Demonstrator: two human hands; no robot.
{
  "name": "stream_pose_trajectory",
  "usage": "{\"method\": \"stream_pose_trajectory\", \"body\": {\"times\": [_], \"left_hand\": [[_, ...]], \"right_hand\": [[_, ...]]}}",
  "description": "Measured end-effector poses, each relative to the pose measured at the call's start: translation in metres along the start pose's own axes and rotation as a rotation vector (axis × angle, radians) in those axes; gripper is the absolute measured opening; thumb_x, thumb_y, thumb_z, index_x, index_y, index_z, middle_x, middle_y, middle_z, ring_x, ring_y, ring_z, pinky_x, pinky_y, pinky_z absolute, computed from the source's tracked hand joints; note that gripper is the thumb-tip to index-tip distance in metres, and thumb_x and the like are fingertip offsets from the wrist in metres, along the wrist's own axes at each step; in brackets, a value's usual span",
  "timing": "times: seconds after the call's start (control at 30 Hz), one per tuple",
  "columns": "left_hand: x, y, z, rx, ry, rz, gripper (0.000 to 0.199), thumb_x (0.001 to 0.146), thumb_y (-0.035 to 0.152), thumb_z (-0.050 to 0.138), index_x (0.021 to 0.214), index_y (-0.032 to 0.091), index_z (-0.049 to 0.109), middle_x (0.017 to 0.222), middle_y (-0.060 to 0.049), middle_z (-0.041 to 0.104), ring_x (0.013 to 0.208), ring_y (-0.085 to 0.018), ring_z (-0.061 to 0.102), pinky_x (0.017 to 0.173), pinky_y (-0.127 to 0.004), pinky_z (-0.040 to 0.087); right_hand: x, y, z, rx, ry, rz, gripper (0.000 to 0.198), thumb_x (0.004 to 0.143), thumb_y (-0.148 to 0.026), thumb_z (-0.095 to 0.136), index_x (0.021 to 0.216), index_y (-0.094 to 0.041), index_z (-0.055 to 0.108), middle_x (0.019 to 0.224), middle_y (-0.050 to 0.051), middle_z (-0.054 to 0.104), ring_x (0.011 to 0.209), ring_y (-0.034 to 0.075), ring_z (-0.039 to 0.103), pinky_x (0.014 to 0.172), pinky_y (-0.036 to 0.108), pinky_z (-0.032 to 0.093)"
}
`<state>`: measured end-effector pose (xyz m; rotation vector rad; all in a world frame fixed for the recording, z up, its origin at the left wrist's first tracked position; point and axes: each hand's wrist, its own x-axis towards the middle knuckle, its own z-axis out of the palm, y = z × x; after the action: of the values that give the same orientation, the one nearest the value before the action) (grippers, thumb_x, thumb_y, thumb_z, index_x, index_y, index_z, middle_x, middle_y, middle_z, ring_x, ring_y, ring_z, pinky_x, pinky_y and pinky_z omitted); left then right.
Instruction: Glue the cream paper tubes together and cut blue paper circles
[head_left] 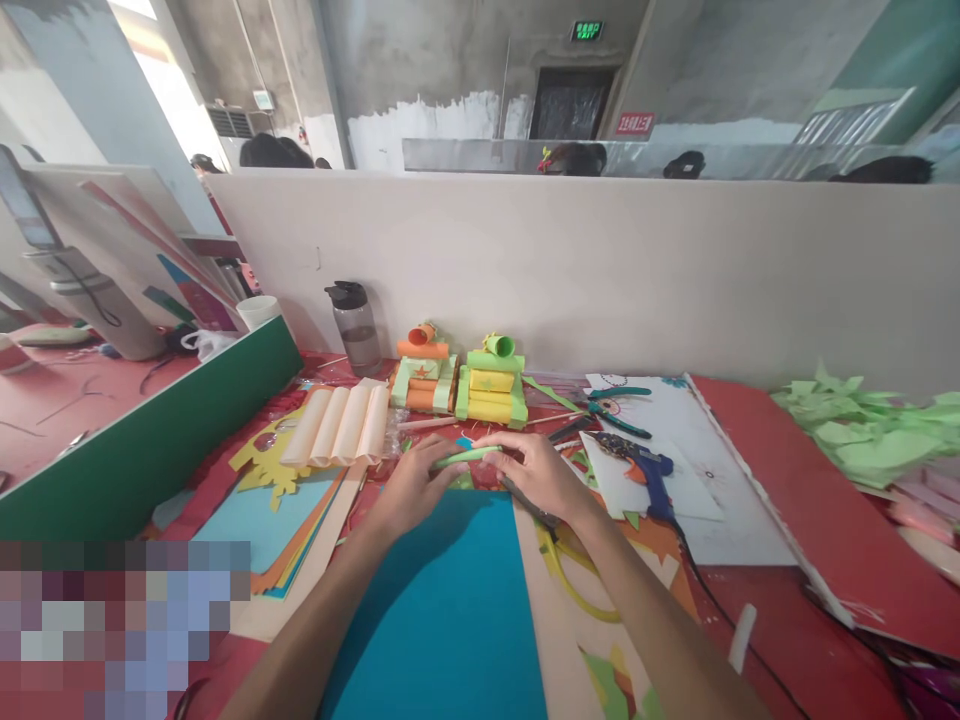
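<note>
Both hands grip a thin light-green rolled paper strip (471, 456) above the far end of a blue paper sheet (442, 610). My left hand (416, 487) has its fingers closed on the strip's left end. At the other end, my right hand (544, 472) pinches it between thumb and fingers. Just beyond stand two layered paper models, one orange and green (424, 375), one yellow and green (493, 385). A dark tool handle (534, 503), partly hidden, lies under my right hand.
Cream paper rolls (337, 425) and coloured sheets (266, 520) lie left. A blue glue gun (654, 480) with a cord and green-handled pliers (619, 410) lie right. A water bottle (356, 335) stands by the white partition (585, 270). Green paper scraps (874, 425) pile far right.
</note>
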<state>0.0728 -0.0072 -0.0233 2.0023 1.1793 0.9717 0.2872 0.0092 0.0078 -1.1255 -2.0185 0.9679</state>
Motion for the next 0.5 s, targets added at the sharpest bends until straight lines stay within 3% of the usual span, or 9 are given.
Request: {"method": "stream_pose_trajectory", "body": {"times": [0.2,0.33,0.5], "left_hand": [[-0.001,-0.005,0.003,0.017,0.144,0.03,0.023,0.096,0.035,0.058,0.093,0.018,0.074,0.107,-0.01,0.063,0.108,-0.025,0.058,0.09,-0.034,0.048],[-0.001,-0.003,0.002,0.043,0.139,0.064,0.024,0.097,0.035,0.055,0.089,0.018,0.07,0.101,-0.009,0.063,0.097,-0.022,0.06,0.087,-0.034,0.048],[0.002,-0.01,0.003,0.13,0.125,0.014,0.028,0.099,0.038,0.05,0.093,0.018,0.069,0.101,-0.01,0.063,0.097,-0.024,0.06,0.087,-0.037,0.049]], "right_hand": [[0.002,0.005,0.013,0.098,0.024,0.063,0.033,0.096,-0.04,0.057,0.112,-0.019,0.076,0.088,0.006,0.077,0.062,0.018,0.065,0.061,0.027,0.049],[0.002,0.005,0.015,0.126,0.025,0.05,0.035,0.096,-0.044,0.058,0.112,-0.019,0.076,0.088,0.005,0.077,0.064,0.018,0.065,0.064,0.028,0.05],[0.001,0.001,0.009,0.014,0.005,0.044,0.032,0.098,-0.039,0.054,0.119,-0.023,0.071,0.11,0.006,0.075,0.082,0.019,0.069,0.072,0.027,0.05]]}}
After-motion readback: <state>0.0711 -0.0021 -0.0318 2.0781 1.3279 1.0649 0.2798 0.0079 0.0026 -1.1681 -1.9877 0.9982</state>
